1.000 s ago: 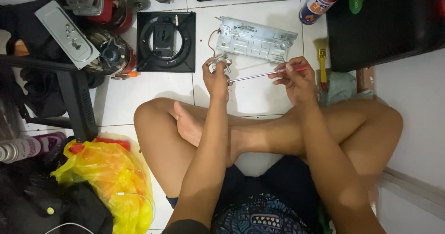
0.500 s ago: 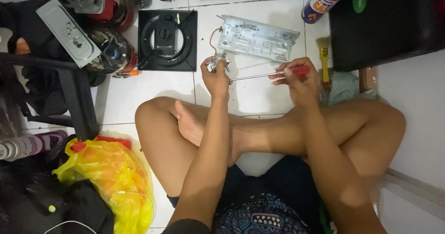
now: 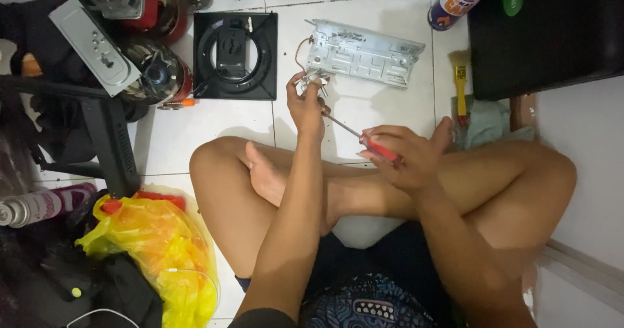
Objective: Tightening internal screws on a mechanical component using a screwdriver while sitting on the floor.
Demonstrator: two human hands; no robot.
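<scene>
While the left hand [image 3: 307, 107] pinches a small metal part [image 3: 311, 81] over the white floor [image 3: 214, 123], the right hand [image 3: 403, 152] clamps a red screwdriver [image 3: 364, 139], its tip toward that part. A grey bracket [image 3: 364, 58] lies just beyond, a black frame [image 3: 235, 55] to its left.

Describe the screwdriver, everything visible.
The screwdriver has a red handle and a thin, bare metal shaft. The right hand grips the handle, fingers wrapped over it so only part of the red shows. The shaft runs up and to the left at a slant, above the crossed legs and the white tiled floor. Its tip ends at the left hand, which holds a small metal part; whether the tip sits in a screw cannot be told.
</scene>
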